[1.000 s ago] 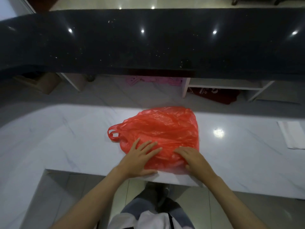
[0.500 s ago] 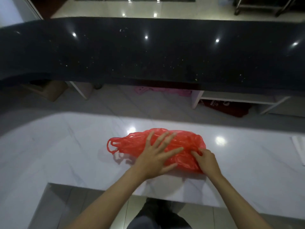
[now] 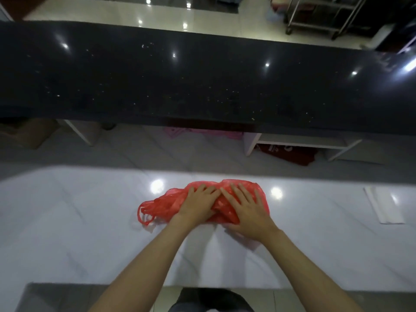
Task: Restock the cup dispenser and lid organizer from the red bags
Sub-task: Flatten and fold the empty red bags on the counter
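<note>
Your left hand [image 3: 198, 204] and right hand [image 3: 247, 210], now both flat with fingers straight, have pressed the red bag [image 3: 164, 202] into a narrower, apparently empty bundle on the bench [image 3: 67, 221].

Under your hands thin crinkled red plastic bag [image 3: 164, 204], glossy white marble-look counter [image 3: 67, 221], at twelve o'clock polished speckled black ledge [image 3: 202, 82]

This looks like a shop or café service counter. A long, raised black ledge [image 3: 202, 82] of speckled polished stone runs above a lower white marble worktop [image 3: 78, 221], as at a serving bar. Beyond it lies a glossy tiled floor [image 3: 202, 12] reflecting ceiling lights, with a wheeled metal rack [image 3: 326, 16] at the far right.
</note>
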